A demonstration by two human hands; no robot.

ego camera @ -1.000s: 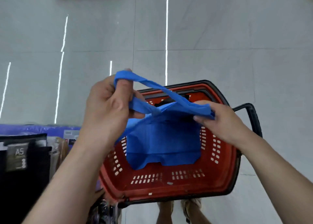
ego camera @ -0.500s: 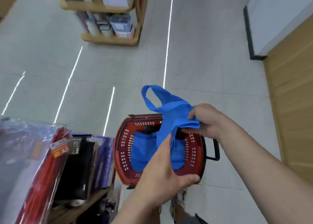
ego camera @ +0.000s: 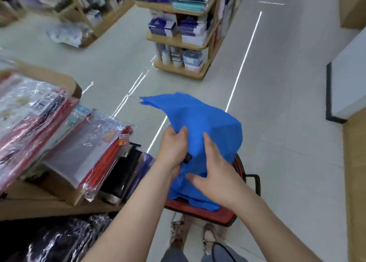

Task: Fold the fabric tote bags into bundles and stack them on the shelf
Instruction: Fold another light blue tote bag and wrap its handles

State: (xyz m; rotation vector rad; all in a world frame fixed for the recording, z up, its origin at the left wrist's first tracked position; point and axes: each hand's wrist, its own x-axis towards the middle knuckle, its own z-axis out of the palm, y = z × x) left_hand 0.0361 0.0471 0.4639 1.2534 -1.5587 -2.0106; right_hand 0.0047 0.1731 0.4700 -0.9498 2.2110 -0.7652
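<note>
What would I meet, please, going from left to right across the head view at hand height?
Plastic-wrapped packs → black pouches → left-hand grip, holding the blue bag → right-hand grip → basket handle.

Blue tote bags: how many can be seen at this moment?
1 for certain: the blue tote bag, gripped by the left hand with the right hand resting on it, over the red basket. More may lie hidden beneath.

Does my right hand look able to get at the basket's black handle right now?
Probably yes: the right hand lies open on the blue bag, and the black handle sticks out uncovered just beside that wrist, clear of the fabric.
</note>
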